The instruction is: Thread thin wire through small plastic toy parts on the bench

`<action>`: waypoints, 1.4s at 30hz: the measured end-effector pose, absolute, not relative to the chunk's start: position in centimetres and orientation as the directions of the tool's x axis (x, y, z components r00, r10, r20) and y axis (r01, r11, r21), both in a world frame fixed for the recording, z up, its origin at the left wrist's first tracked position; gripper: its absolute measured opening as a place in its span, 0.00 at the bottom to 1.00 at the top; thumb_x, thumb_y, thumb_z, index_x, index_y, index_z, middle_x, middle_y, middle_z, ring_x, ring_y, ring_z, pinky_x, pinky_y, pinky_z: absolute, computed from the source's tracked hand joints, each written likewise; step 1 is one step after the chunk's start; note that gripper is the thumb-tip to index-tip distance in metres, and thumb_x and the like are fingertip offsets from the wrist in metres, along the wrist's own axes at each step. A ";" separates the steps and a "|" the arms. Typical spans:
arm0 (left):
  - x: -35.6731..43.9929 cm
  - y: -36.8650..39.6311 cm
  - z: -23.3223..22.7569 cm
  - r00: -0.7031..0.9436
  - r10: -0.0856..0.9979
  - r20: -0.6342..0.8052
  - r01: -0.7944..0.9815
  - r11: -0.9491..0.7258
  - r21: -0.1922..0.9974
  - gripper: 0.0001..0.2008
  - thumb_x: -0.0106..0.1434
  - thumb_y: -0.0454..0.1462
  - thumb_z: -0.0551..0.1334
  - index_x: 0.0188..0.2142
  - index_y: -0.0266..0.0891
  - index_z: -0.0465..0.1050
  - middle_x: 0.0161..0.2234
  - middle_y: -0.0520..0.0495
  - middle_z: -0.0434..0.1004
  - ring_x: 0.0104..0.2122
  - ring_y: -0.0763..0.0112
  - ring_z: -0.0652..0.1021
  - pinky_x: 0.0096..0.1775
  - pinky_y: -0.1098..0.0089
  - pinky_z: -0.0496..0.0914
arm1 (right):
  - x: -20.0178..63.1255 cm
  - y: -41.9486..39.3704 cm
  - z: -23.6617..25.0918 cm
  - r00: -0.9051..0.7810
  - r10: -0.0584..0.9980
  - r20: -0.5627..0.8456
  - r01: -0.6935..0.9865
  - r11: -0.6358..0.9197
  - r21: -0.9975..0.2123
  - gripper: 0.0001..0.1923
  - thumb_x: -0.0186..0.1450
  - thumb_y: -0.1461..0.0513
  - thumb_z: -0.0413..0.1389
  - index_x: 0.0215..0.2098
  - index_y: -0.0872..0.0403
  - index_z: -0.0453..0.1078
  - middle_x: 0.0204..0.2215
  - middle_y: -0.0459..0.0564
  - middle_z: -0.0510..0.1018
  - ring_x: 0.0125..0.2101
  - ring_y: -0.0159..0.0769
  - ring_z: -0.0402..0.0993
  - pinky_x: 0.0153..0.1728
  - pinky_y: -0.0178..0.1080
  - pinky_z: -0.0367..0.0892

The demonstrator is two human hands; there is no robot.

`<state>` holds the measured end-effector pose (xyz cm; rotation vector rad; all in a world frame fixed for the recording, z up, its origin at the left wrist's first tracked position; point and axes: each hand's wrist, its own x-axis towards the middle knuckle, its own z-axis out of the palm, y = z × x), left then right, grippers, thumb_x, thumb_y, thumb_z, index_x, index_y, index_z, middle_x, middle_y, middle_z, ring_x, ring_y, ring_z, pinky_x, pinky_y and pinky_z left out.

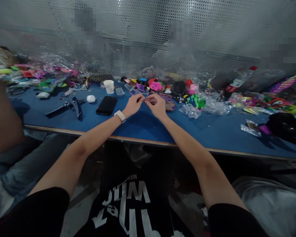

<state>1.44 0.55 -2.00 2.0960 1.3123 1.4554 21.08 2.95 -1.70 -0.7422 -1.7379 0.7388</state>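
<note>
Both my arms reach out over a blue table (148, 126). My left hand (133, 104), with a white watch (120, 116) on its wrist, and my right hand (157, 105) meet fingertip to fingertip above the table. Between them they pinch a small thin item (145, 99), too small to identify. Just beyond my right hand lies a purple patterned piece (169, 102). A black phone (107, 105) rests to the left of my left hand.
Colourful small trinkets and clear plastic bags (194, 110) crowd the table's far side. A white cup (109, 86), a white earbud case (90, 98), a black tool (75, 106) and a plastic bottle (238, 82) are there. A perforated metal screen (143, 36) stands behind. Another person's arm (2, 115) is at left.
</note>
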 end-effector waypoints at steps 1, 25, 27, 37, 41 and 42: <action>1.3 0.7 -2.1 0.088 0.797 0.598 0.513 -0.551 0.658 0.14 0.82 0.39 0.62 0.35 0.44 0.72 0.30 0.50 0.78 0.33 0.64 0.75 0.39 0.64 0.68 | 21.1 3.0 -1.8 -0.250 0.762 0.597 0.151 0.640 -0.753 0.36 0.62 0.27 0.74 0.42 0.46 0.82 0.38 0.51 0.87 0.32 0.44 0.83 0.37 0.46 0.79; 1.7 -0.2 -2.1 0.095 0.776 0.623 0.577 -0.553 0.601 0.09 0.80 0.32 0.64 0.40 0.44 0.74 0.32 0.49 0.80 0.33 0.63 0.77 0.42 0.63 0.70 | 22.0 4.8 -2.1 -0.412 0.646 0.642 0.352 0.763 -0.542 0.20 0.82 0.44 0.63 0.43 0.48 0.85 0.43 0.55 0.82 0.43 0.50 0.78 0.52 0.52 0.77; 1.9 -0.5 -1.8 0.104 0.768 0.632 0.616 -0.549 0.566 0.08 0.82 0.32 0.63 0.42 0.44 0.74 0.35 0.47 0.81 0.36 0.60 0.79 0.45 0.61 0.71 | 21.9 5.0 -2.0 -0.403 0.648 0.646 0.325 0.761 -0.561 0.26 0.82 0.37 0.62 0.41 0.48 0.83 0.41 0.54 0.82 0.42 0.49 0.78 0.50 0.51 0.76; 2.7 -1.9 -0.2 0.170 0.803 0.570 0.796 -0.453 0.401 0.09 0.85 0.35 0.60 0.45 0.44 0.77 0.47 0.37 0.87 0.55 0.44 0.82 0.61 0.51 0.67 | 21.8 4.7 -1.4 -0.526 0.804 0.276 -0.029 0.307 -0.951 0.19 0.60 0.46 0.73 0.30 0.49 0.75 0.27 0.46 0.77 0.29 0.38 0.72 0.31 0.40 0.70; 3.0 -2.9 0.6 0.193 0.831 0.521 0.877 -0.384 0.288 0.15 0.88 0.37 0.54 0.53 0.44 0.80 0.53 0.37 0.90 0.58 0.45 0.82 0.62 0.50 0.68 | 21.9 4.7 -1.3 -0.540 0.764 0.354 -0.035 0.400 -0.916 0.09 0.54 0.58 0.68 0.32 0.49 0.76 0.26 0.43 0.76 0.28 0.35 0.70 0.31 0.39 0.69; 3.0 -3.1 0.7 0.199 0.834 0.516 0.885 -0.378 0.270 0.15 0.89 0.37 0.53 0.55 0.44 0.81 0.54 0.37 0.90 0.59 0.46 0.82 0.62 0.50 0.68 | 21.9 4.7 -1.4 -0.541 0.751 0.379 -0.024 0.436 -0.900 0.09 0.54 0.58 0.68 0.32 0.49 0.75 0.26 0.42 0.76 0.28 0.35 0.69 0.31 0.39 0.69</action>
